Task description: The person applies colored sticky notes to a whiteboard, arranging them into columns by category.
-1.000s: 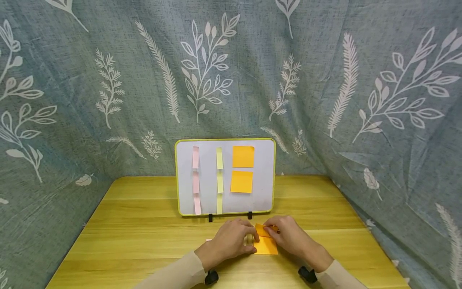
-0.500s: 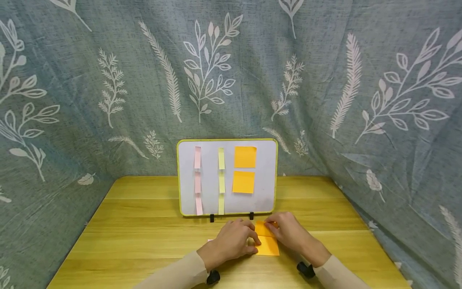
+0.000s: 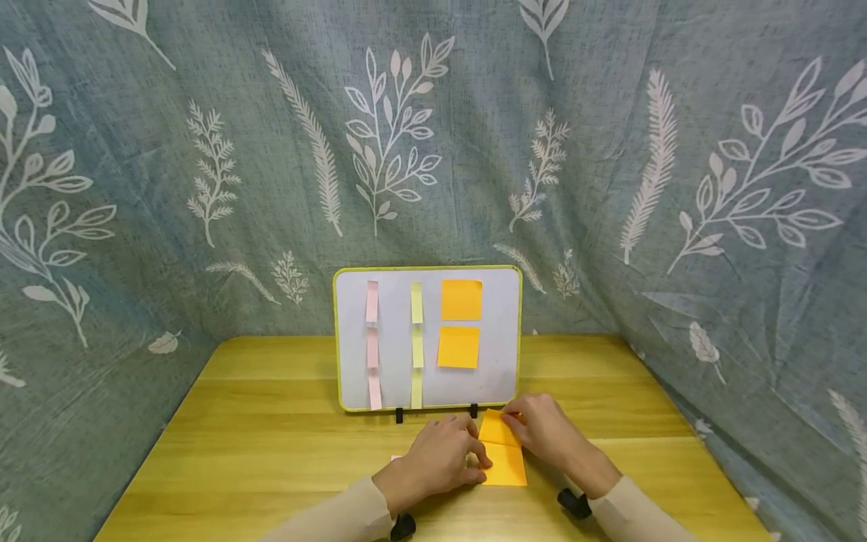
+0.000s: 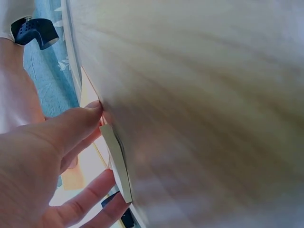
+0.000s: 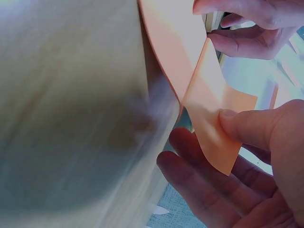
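An orange sticky note pad [image 3: 506, 468] lies on the table. My left hand [image 3: 443, 457] holds it along its left edge with thumb and fingertips. At the far side my right hand [image 3: 547, 433] pinches the top orange sticky note [image 3: 497, 427] between thumb and fingers. That note is lifted and bent back, still joined to the pad [image 5: 175, 38] along a crease in the right wrist view. A pale yellow slim pad [image 4: 117, 164] lies beneath my left hand, close to its fingers. A pink piece [image 3: 396, 457] peeks out behind that hand, mostly hidden.
A whiteboard [image 3: 501, 354] with a yellow-green frame stands on black feet behind my hands. It bears a column of pink strips [image 3: 372, 348], a column of pale yellow strips [image 3: 417, 348] and two orange notes [image 3: 461, 300]. A patterned curtain [image 3: 433, 248] encloses the wooden table [image 3: 271, 421].
My right hand has moved slightly away from me, raising the orange note further from the pad. The left hand stays at the pad's edge. The head view has shifted a little.
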Demonstrator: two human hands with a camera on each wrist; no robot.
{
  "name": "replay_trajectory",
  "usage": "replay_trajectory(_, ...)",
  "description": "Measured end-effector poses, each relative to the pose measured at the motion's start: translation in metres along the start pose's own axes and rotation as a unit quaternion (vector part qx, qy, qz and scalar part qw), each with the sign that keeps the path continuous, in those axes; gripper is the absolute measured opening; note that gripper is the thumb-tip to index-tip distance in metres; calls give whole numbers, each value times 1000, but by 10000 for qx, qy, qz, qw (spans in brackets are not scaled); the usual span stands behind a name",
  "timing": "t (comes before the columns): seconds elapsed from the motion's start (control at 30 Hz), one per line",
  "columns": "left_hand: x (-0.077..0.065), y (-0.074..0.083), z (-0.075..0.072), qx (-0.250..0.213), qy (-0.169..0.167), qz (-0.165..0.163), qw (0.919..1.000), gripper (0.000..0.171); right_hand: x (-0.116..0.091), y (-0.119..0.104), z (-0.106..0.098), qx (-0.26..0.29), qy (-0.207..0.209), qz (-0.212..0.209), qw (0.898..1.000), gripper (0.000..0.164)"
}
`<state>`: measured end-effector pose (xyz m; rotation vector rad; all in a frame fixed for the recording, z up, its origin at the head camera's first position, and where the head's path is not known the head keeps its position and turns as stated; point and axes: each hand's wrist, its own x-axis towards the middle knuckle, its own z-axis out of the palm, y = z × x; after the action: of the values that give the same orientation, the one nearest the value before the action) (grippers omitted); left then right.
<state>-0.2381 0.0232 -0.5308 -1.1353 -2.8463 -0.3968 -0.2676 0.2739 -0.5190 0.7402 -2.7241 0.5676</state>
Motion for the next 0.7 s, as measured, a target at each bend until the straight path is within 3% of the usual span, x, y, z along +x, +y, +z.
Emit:
replay_trajectory(0.37,1,1,2,-83,-32,-157,9998,13,2,-2,-9,63,158,220,9996,7)
replay_trajectory(0.7,1,1,2,21,-7,-40,10000,13,0,-4,-13,243,368,484,9979,7)
